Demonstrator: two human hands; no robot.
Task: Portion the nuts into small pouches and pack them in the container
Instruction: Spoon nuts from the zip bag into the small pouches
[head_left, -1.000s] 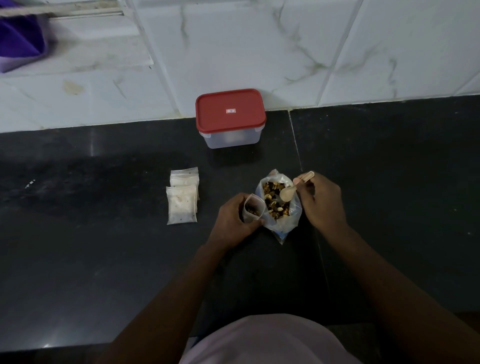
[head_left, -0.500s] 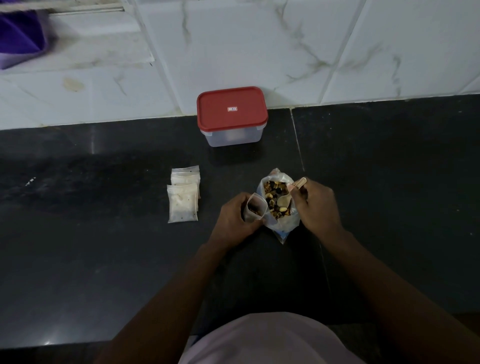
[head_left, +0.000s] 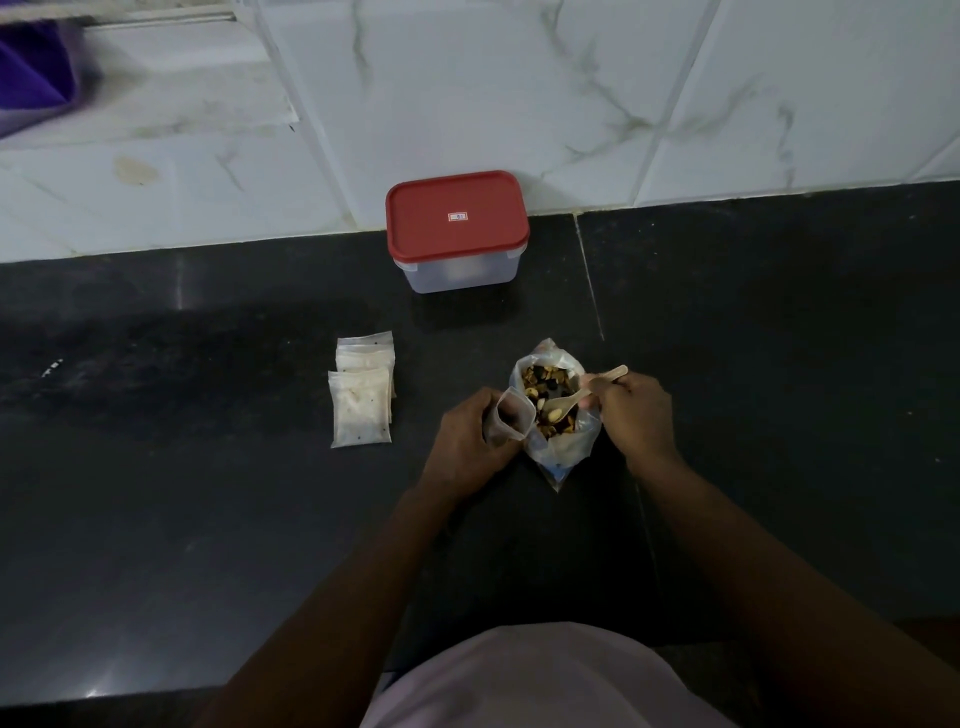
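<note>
Spoon (head_left: 571, 397): right hand (head_left: 636, 415) pinches the handle; bowl seems loaded; carry it level toward nine o'clock
Pouch (head_left: 511, 415): left hand (head_left: 470, 436) grips it, mouth open; I'd hold it steady

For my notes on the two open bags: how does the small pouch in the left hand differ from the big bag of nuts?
The small pouch is far smaller than the big bag. The left hand grips the pouch; the bag rests on the counter. The bag holds mixed nuts and the spoon tip; the pouch's fill is unclear. Both are clear plastic with open mouths.
</note>
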